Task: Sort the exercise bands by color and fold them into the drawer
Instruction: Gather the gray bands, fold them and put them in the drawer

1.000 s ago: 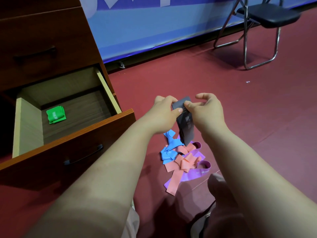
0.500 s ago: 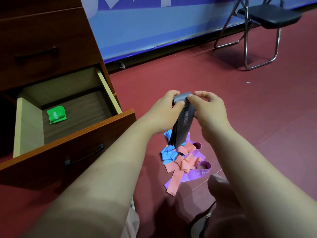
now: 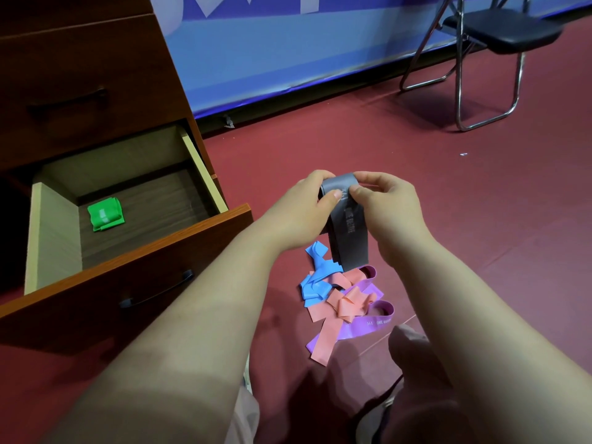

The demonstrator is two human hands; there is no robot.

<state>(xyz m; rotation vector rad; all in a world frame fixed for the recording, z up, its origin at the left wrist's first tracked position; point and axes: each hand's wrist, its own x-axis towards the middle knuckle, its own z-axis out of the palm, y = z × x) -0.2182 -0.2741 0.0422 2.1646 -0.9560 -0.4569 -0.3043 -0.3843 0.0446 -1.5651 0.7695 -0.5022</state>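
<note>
Both hands, left hand [image 3: 307, 203] and right hand [image 3: 381, 200], pinch the grey band [image 3: 347, 225]; I should square its edges, then crease.

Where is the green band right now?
In the head view, the folded green band lies inside the open drawer at left, near its back left corner.

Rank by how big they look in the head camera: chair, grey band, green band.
1. chair, biggest though farthest away
2. grey band, hanging unfolded
3. green band, folded up small
</note>
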